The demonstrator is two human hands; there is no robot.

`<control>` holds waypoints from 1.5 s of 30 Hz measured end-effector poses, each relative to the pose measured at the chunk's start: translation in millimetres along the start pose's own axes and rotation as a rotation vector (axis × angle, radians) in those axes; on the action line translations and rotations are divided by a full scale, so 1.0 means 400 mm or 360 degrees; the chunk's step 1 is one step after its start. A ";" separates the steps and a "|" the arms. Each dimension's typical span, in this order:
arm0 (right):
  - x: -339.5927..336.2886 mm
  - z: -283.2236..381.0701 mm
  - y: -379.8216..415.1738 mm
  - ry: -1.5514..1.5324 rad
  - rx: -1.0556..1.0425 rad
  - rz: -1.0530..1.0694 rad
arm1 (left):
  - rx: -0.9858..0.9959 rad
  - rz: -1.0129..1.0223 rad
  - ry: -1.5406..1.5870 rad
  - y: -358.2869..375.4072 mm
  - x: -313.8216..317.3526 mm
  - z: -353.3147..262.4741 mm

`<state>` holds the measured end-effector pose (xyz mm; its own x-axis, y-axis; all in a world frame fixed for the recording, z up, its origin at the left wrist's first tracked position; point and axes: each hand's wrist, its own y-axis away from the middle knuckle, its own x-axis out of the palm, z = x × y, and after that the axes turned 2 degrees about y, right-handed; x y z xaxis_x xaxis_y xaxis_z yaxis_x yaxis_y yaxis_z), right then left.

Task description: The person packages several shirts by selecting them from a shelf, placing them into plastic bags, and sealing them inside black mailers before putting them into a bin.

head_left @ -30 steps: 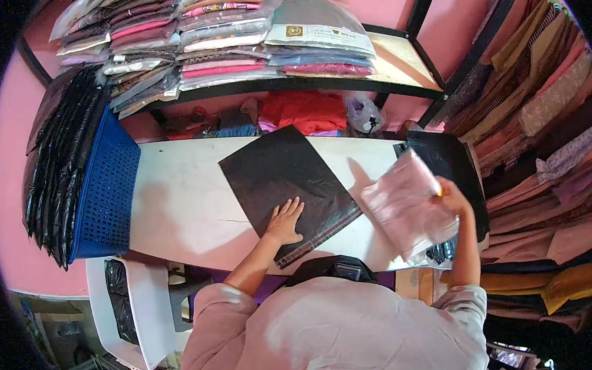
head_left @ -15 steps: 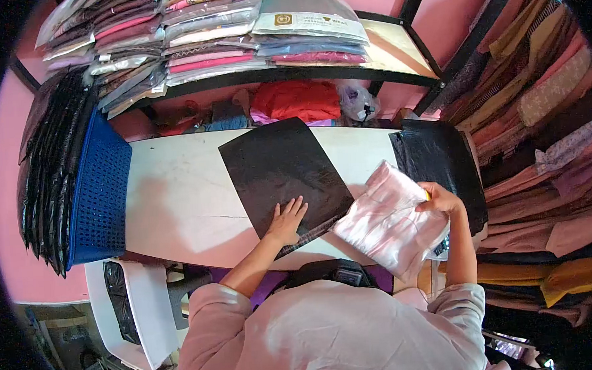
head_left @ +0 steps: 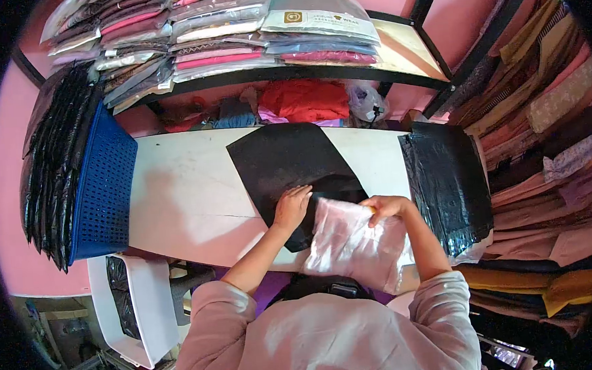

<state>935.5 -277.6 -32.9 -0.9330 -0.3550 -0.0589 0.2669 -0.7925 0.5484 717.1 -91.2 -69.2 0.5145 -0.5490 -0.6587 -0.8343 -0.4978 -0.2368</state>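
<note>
A flat black plastic bag lies at an angle on the white table. My left hand is at its near part, fingers together and closed on the plastic by the bag's edge. In my right hand is a shiny clear packet with something pale pink in it, pinched at its upper right corner. The packet's upper left corner meets the black bag just right of my left fingers. Its lower part hangs over the table's near edge, in front of my body.
More black plastic bags lie stacked at the table's right end. A blue basket at the left holds many black packages. Packed clothes fill the shelf above. Garments hang at the right; a white bin stands below left.
My right hand has brought the clear packet left, up to the black bag. My left hand has gone from lying spread on the bag to closing at its edge, which is now lifted.
</note>
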 end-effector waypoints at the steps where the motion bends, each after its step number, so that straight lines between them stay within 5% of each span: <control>1: 0.010 -0.003 -0.030 -0.0014 0.0020 0.0081 | 0.0017 -0.0064 0.0037 -0.006 -0.006 -0.015; 5: 0.025 -0.023 -0.075 -0.0165 -0.0008 0.0214 | 0.0189 -0.0005 -0.0157 0.006 -0.024 -0.030; 10: 0.016 -0.063 0.002 -0.0907 0.0052 -0.0353 | 0.0389 0.0172 -0.0600 0.065 -0.015 0.012; 17: 0.048 -0.137 0.021 -0.1291 -0.0059 -0.0560 | 0.0371 0.0401 -0.0493 0.061 -0.006 0.068; 20: 0.055 -0.116 0.013 -0.1371 -0.0124 -0.0583 | 0.0203 0.0459 -0.0317 0.051 -0.013 0.075; 28: 0.043 -0.079 -0.115 -0.1538 -0.0192 -0.0493 | 0.0458 0.0217 -0.0463 0.018 -0.013 0.026; 30: 0.050 -0.074 -0.150 -0.1511 0.0005 -0.0671 | 0.0452 0.0146 -0.0473 0.015 -0.018 0.029; 36: 0.113 -0.018 -0.176 -0.1637 -0.0171 -0.1097 | 0.0516 0.0291 -0.0563 0.047 -0.047 0.075; 39: 0.132 -0.041 -0.171 -0.0100 0.0166 -0.1779 | 0.0371 0.0290 -0.0508 0.091 -0.036 0.120; 42: 0.135 -0.049 -0.145 0.0234 0.0086 -0.2211 | 0.0269 0.0154 -0.0510 0.131 -0.044 0.123; 45: 0.092 -0.064 -0.141 0.0420 -0.0057 -0.2447 | -0.0227 -0.0367 -0.0427 0.151 -0.067 0.086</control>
<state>892.3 -258.5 -87.3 -0.2390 0.7073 -0.6653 -0.8599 -0.4724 -0.1933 646.2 -83.6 -90.4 0.5999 -0.2258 -0.7675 -0.6569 -0.6866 -0.3114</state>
